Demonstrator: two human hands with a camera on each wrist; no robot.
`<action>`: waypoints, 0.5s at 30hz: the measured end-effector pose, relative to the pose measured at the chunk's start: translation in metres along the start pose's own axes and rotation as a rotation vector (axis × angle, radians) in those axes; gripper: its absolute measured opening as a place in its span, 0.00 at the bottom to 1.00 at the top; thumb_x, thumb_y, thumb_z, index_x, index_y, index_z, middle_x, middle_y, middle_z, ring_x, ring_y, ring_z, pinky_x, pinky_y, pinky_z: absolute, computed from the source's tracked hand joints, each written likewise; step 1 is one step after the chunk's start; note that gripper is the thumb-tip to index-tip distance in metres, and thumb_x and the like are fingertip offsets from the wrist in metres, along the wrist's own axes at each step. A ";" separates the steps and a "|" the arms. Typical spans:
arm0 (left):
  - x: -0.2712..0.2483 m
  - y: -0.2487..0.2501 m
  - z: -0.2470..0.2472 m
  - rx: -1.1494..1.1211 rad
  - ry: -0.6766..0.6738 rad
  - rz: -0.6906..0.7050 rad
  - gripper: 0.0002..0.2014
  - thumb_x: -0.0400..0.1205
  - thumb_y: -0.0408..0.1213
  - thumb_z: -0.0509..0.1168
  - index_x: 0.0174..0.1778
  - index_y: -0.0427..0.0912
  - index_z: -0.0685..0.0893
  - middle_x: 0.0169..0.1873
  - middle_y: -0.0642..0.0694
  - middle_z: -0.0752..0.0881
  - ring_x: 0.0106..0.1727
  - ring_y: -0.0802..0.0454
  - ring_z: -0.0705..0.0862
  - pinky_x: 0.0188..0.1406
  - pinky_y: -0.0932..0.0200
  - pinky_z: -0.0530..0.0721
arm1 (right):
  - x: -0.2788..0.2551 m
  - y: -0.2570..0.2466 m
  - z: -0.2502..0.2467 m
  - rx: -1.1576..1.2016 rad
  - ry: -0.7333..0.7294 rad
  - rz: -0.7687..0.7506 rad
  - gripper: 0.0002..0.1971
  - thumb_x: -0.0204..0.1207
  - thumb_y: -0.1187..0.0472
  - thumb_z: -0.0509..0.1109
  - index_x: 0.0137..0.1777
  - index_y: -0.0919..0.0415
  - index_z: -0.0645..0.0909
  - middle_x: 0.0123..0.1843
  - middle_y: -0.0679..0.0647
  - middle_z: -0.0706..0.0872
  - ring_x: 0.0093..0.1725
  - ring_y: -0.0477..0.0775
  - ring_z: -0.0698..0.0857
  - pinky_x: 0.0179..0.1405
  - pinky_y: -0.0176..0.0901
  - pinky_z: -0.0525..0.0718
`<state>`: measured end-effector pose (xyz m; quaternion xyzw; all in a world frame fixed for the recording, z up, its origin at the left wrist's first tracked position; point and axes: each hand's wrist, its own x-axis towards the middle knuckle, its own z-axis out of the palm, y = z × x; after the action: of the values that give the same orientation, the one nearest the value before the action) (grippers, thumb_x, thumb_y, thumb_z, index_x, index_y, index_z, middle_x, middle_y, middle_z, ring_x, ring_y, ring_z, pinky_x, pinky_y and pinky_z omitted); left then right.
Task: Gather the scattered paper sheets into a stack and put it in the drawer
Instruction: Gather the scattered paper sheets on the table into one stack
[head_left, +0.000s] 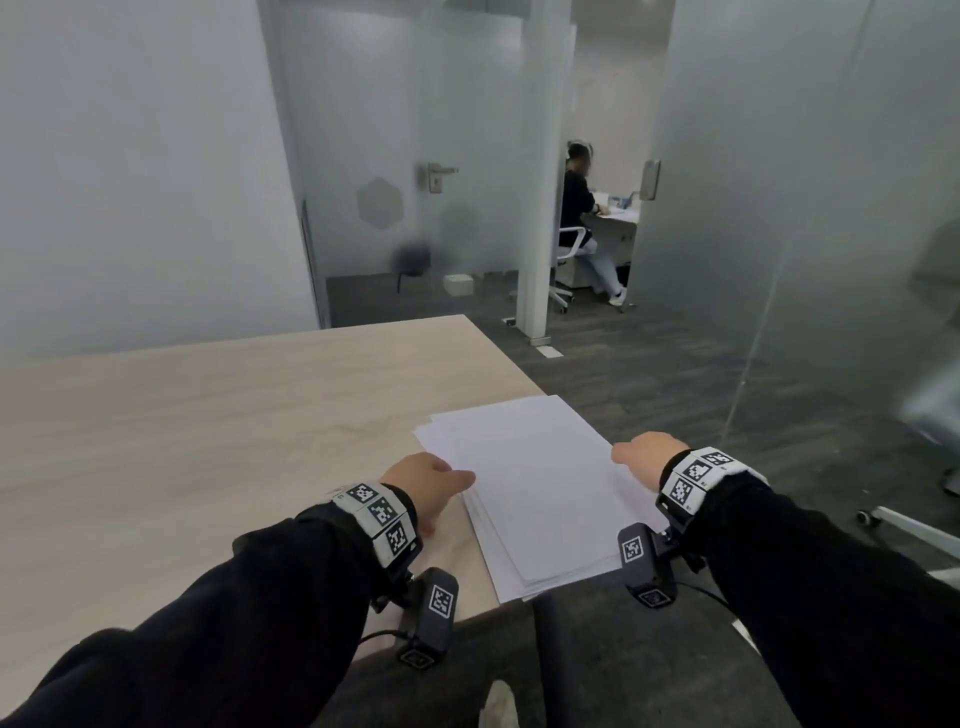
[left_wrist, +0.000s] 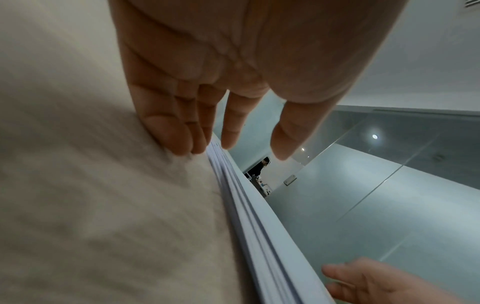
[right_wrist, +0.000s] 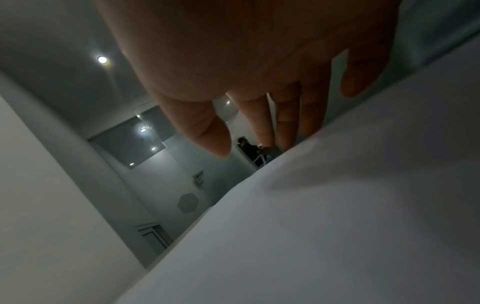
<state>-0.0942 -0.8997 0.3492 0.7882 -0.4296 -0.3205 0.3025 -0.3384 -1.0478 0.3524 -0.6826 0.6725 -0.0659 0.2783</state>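
A loose stack of white paper sheets (head_left: 530, 483) lies at the right front corner of the light wooden desk (head_left: 208, 426), overhanging its edge, the sheets slightly fanned. My left hand (head_left: 426, 480) rests at the stack's left edge with straight fingers (left_wrist: 179, 131) on the desk against the paper edges (left_wrist: 249, 216). My right hand (head_left: 644, 457) sits at the stack's right edge, its straight fingers (right_wrist: 288, 125) touching the top sheet (right_wrist: 337, 205). Neither hand grips anything. No drawer is in view.
The desk's right edge drops to dark carpet floor (head_left: 675, 395). Frosted glass walls (head_left: 805, 208) and a white pillar (head_left: 540, 182) stand beyond. A person sits at a desk (head_left: 582, 208) in the far room. A chair base (head_left: 914, 519) shows at the right.
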 end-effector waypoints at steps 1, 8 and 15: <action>0.001 0.000 0.001 -0.030 0.000 -0.010 0.18 0.82 0.51 0.68 0.61 0.41 0.82 0.37 0.45 0.82 0.38 0.42 0.83 0.43 0.50 0.87 | 0.004 0.004 0.000 0.021 -0.008 0.012 0.25 0.75 0.44 0.62 0.57 0.67 0.80 0.51 0.60 0.82 0.44 0.61 0.81 0.45 0.45 0.74; 0.007 0.008 0.014 -0.161 -0.030 -0.024 0.10 0.83 0.42 0.67 0.44 0.41 0.76 0.33 0.43 0.75 0.37 0.42 0.76 0.37 0.54 0.75 | 0.004 0.015 -0.001 0.116 -0.085 0.077 0.29 0.80 0.43 0.66 0.72 0.65 0.76 0.54 0.60 0.80 0.47 0.61 0.82 0.52 0.46 0.76; 0.027 0.023 0.033 -0.101 -0.070 0.006 0.15 0.83 0.45 0.68 0.59 0.37 0.82 0.40 0.44 0.80 0.47 0.39 0.83 0.47 0.54 0.73 | 0.005 0.036 -0.006 0.148 -0.092 0.123 0.20 0.78 0.45 0.67 0.57 0.63 0.78 0.42 0.57 0.82 0.39 0.57 0.82 0.44 0.45 0.76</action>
<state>-0.1188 -0.9401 0.3402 0.7590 -0.4256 -0.3683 0.3273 -0.3728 -1.0520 0.3393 -0.6201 0.6927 -0.0667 0.3622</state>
